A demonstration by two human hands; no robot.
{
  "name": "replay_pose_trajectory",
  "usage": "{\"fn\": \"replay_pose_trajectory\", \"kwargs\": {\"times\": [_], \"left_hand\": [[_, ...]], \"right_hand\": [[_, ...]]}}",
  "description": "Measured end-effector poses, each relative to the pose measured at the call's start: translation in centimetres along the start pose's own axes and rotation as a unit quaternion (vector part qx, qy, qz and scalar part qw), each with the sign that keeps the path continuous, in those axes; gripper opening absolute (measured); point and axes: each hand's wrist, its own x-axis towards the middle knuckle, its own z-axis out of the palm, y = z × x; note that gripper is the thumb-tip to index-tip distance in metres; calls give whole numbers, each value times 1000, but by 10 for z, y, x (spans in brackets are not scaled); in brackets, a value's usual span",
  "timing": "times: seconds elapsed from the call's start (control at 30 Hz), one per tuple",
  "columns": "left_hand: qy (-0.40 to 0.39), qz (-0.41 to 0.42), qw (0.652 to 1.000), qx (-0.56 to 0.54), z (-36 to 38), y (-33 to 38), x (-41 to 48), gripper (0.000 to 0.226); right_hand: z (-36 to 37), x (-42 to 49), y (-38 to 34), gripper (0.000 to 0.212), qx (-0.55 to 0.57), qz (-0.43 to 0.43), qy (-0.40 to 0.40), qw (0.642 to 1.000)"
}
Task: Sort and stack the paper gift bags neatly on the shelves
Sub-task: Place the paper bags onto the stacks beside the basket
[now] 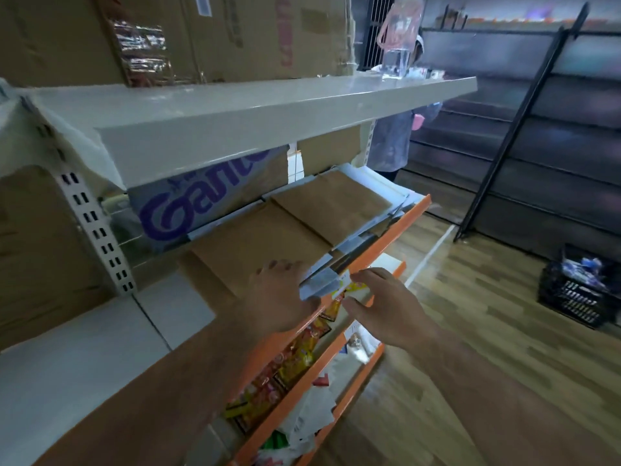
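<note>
I see the paper gift bags (255, 243) lying flat in overlapping brown stacks on the orange-edged shelf (400, 227); my left grip (285, 297) rests on the nearest stack, fingers bent at a corner, and I cannot tell whether it pinches. My right grip (383, 307) is spread, fingers straight, just beside the shelf's front edge.
</note>
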Motion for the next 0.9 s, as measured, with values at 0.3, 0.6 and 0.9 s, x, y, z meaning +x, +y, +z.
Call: {"fn": "replay_pose_trajectory", "kwargs": {"times": [0.3,0.6,0.9], "left_hand": [[-21,-18,999,32,11,5,92,68],[20,-105,994,15,31,39,176,67],[9,-238,970,40,54,73,223,78]], "right_hand": [[-11,95,46,43,13,-25,-18,999],[-25,237,140,42,53,11,-19,998],[-47,351,210,45,50,78,-98,991]]}}
